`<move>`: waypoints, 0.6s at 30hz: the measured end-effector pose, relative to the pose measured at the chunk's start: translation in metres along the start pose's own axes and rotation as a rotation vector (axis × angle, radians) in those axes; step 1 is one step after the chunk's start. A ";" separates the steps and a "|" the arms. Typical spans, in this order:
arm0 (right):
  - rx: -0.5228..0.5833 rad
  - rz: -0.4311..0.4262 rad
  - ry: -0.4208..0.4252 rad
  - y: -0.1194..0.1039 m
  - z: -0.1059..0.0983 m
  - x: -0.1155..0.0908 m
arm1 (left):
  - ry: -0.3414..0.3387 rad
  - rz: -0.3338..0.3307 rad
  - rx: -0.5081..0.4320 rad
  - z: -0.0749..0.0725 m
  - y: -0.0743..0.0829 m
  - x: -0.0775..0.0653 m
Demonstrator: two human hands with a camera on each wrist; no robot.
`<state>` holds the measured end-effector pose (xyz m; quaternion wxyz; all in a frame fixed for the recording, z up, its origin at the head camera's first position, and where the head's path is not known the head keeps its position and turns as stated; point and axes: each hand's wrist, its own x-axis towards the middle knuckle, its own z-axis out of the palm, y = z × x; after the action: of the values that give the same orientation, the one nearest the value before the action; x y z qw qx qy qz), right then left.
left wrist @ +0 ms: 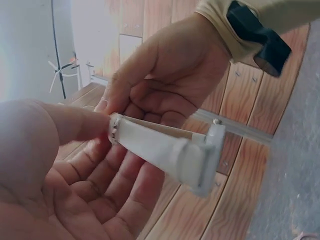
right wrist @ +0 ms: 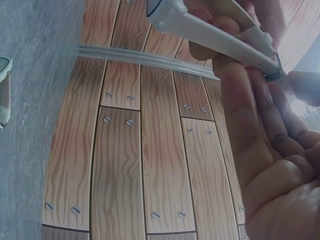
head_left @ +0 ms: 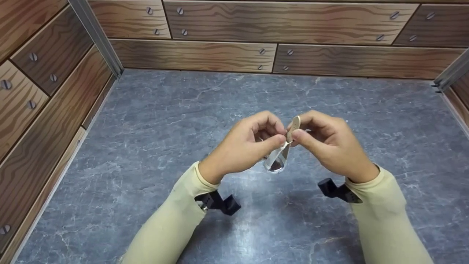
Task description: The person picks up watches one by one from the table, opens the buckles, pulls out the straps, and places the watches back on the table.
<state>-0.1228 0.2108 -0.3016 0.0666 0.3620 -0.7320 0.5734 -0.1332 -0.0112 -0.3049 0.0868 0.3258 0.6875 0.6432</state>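
Observation:
A wristwatch (head_left: 275, 167) with a pale strap hangs between the two hands above the table, its case lowest and the strap closed into a loop. My left hand (head_left: 243, 143) pinches the strap near the buckle between thumb and fingers. From the other side, my right hand (head_left: 331, 143) pinches the holed strap end (head_left: 295, 124), which sticks up past the thumb. The metal buckle (right wrist: 272, 75) shows in the right wrist view with the strap passing through it. In the left wrist view the white strap (left wrist: 155, 147) runs from the fingertips to the watch case (left wrist: 212, 160).
A grey marbled tabletop (head_left: 183, 110) lies under the hands. Wood-patterned panels (head_left: 220, 55) stand at the back and left, with metal corner posts (head_left: 99, 36). Black camera mounts (head_left: 220, 203) sit at both wrists. A white watch-like shape (right wrist: 5, 90) appears at the right wrist view's edge.

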 end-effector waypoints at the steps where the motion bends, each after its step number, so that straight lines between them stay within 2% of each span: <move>1: -0.006 0.002 0.000 0.000 0.000 0.000 | -0.007 -0.001 -0.017 0.000 0.000 0.000; 4: -0.028 0.010 0.004 -0.002 0.001 0.001 | -0.028 -0.013 -0.053 -0.001 0.000 0.000; 7: -0.045 0.010 0.013 -0.003 0.001 0.001 | -0.025 -0.026 -0.046 -0.001 0.001 0.000; 18: -0.159 0.013 0.059 -0.003 0.003 0.002 | 0.048 -0.056 0.118 0.003 0.004 -0.002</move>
<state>-0.1220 0.2069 -0.2991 0.1131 0.3338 -0.7753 0.5242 -0.1290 -0.0103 -0.3020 0.0688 0.2953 0.7351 0.6064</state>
